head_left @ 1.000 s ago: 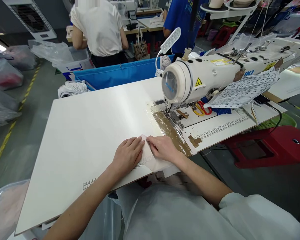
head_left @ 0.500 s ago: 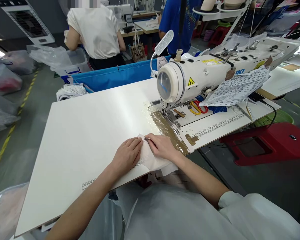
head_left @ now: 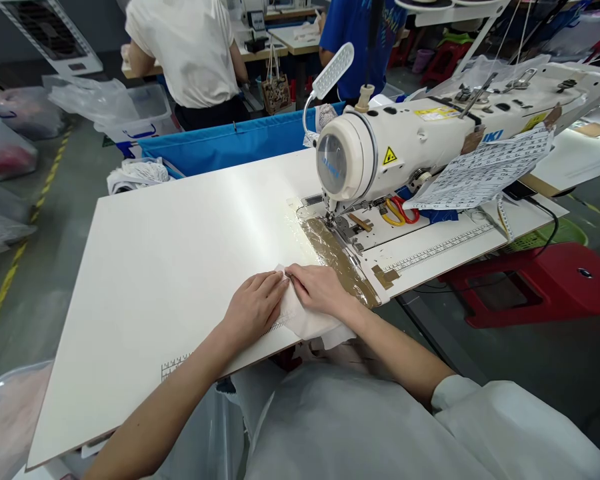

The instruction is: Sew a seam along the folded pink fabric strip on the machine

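A thin white cloth (head_left: 307,321) lies at the front edge of the white table (head_left: 145,267), with its lower end hanging over. My left hand (head_left: 257,303) rests on the cloth's left side, fingers pressed together. From the right, my right hand (head_left: 317,287) pinches at the cloth's upper end with thumb and forefinger; a small dark thing shows at the fingertips, too small to name. The fingertips of both hands nearly meet. Beyond them stands a white sewing machine (head_left: 390,150), its needle area above the metal plate.
Red and yellow scissors (head_left: 400,211) lie under the machine arm, beside a printed sheet (head_left: 485,170). A lamp (head_left: 333,70) rises behind the machine head. A blue cloth trough (head_left: 220,148) runs along the far edge. Two people work beyond. A red stool (head_left: 545,283) stands right.
The view has shifted slightly. My right fingertips have moved a little left and closer to my left hand, and less of the dark thing shows. My left hand stays on the cloth.
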The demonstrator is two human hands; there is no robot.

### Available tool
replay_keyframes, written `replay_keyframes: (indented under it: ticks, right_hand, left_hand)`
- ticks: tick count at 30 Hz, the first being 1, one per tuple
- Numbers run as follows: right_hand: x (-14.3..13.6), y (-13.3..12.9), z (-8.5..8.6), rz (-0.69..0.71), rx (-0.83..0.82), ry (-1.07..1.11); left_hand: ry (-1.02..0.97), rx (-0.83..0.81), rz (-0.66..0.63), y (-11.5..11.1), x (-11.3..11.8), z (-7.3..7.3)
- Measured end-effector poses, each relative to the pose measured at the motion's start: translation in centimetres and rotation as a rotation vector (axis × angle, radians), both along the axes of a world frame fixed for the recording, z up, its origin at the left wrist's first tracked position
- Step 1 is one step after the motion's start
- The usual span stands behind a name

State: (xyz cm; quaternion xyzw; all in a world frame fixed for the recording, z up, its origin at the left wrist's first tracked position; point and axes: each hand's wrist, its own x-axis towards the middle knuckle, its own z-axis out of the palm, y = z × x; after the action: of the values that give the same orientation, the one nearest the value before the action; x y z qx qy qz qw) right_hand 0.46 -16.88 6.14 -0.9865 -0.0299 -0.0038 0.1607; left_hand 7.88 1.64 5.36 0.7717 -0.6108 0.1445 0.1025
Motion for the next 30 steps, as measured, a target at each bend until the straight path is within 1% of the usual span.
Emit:
replay_keyframes:
  ticks: [5, 10, 14, 18, 21, 26, 30]
  right_hand:
    - [-1.5, -1.1, 0.5, 0.061, -0.023, 0.017]
    - [-3.3, -2.2, 0.7, 0.046, 0.005, 0.032]
    - [-3.3, -2.1, 0.0, 0.003, 0.036, 0.001]
    - [-3.3, -2.0, -1.1, -0.073, 0.132, -0.078]
    - [-3.5, -1.9, -1.5, -0.088, 0.157, -0.1]
    - [-3.3, -1.7, -1.1, -0.067, 0.107, -0.061]
    - [-3.1, -1.4, -0.5, -0.063, 0.05, -0.013]
  left_hand:
    - [0.024, 0.052, 0.075, -0.1, -0.6, 0.4]
    - [-0.007, 0.068, 0.051, -0.3, -1.0, 0.2]
    - [-0.039, 0.073, 0.039, -0.5, -1.2, 0.1]
    - [-0.082, 0.073, 0.0, -0.5, -1.0, 0.0]
    - [-0.069, 0.074, -0.004, -0.4, -0.9, -0.2]
    - [-0.055, 0.062, -0.008, -0.4, -0.8, -0.4]
    - [-0.03, 0.075, -0.001, -0.5, -0.9, -0.2]
